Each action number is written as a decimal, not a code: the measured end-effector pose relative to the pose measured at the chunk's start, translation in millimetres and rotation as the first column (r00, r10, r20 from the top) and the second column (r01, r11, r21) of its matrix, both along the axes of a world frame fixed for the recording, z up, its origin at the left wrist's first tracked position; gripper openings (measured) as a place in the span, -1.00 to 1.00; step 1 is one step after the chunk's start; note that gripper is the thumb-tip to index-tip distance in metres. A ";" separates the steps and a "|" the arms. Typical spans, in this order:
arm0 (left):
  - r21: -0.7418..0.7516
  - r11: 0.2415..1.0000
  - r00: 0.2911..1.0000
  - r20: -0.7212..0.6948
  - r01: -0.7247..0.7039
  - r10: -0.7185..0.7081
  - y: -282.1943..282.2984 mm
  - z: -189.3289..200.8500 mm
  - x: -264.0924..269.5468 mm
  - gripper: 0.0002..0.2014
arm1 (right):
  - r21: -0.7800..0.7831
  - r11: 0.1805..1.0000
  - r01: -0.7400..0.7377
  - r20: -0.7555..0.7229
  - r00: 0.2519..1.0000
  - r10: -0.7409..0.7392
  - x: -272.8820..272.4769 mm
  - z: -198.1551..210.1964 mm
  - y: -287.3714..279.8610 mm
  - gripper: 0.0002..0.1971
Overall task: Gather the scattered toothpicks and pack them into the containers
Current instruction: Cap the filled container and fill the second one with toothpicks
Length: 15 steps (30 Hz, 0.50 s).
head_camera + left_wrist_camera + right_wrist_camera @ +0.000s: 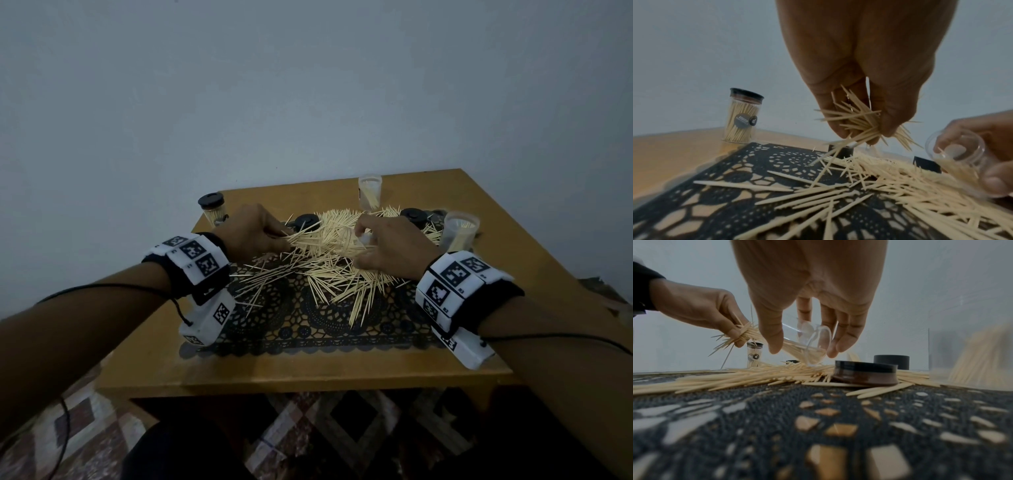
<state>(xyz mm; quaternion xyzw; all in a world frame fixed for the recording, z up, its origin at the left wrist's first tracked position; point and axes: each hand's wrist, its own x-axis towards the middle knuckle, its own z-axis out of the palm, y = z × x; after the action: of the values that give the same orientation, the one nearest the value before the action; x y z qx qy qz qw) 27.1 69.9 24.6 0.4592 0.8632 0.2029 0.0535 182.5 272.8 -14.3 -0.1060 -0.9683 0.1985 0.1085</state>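
A pile of loose toothpicks (329,260) lies across a black lace mat (308,329). My left hand (863,128) grips a messy bundle of toothpicks (857,116) just above the pile's left side. To its right, my right hand (807,345) holds a small clear container (813,340) between thumb and fingers. The container is tilted, with its open mouth (957,155) turned toward the left hand and some toothpicks inside. A closed, full jar with a black lid (213,209) stands at the back left.
Two open clear containers holding toothpicks stand on the wooden table (274,373), one at the back (369,192) and one at the right (459,231). Black lids (306,221) (415,215) lie among the toothpicks behind the pile. A wall rises right behind the table.
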 end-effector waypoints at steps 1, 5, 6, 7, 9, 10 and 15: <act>0.013 1.000 0.999 0.037 0.002 -0.003 0.5 1.6 1.2 -0.77 | 0.010 1.000 0.006 -0.007 1.000 -0.006 0.3 0.0 -0.2 -0.53; 0.027 0.999 0.993 0.115 0.027 -0.030 5.7 5.8 5.9 -0.78 | 0.036 0.999 0.021 -0.014 1.000 -0.021 -0.7 0.6 -0.7 -0.52; 0.007 1.000 0.992 0.121 0.030 -0.031 8.1 5.6 5.6 -0.78 | 0.037 0.999 0.023 -0.016 1.000 -0.023 -1.2 0.6 -0.6 -0.52; -0.028 0.999 0.993 0.118 0.033 -0.029 10.3 5.4 5.5 -0.79 | 0.035 0.999 0.026 -0.021 0.999 -0.025 -1.5 0.6 -0.7 -0.52; -0.113 0.993 0.994 0.101 0.044 -0.033 14.6 2.8 2.8 -0.79 | 0.028 0.999 0.027 -0.027 0.999 -0.026 -1.6 0.1 -0.5 -0.51; -0.159 0.986 0.996 0.080 0.047 -0.035 16.5 1.5 1.9 -0.78 | 0.025 0.999 0.024 -0.026 0.999 -0.024 -2.0 -0.4 -0.5 -0.51; -0.224 0.972 0.995 -0.042 0.076 -0.087 30.1 2.1 12.7 -0.74 | 0.012 1.000 0.011 -0.010 1.000 -0.011 -3.0 -1.5 0.0 -0.50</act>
<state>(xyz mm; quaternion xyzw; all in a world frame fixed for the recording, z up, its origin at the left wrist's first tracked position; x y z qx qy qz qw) 39.9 100.0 26.6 0.4904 0.8620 0.0907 0.0907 179.5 272.8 -15.8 -0.1096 -0.9683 0.1927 0.1149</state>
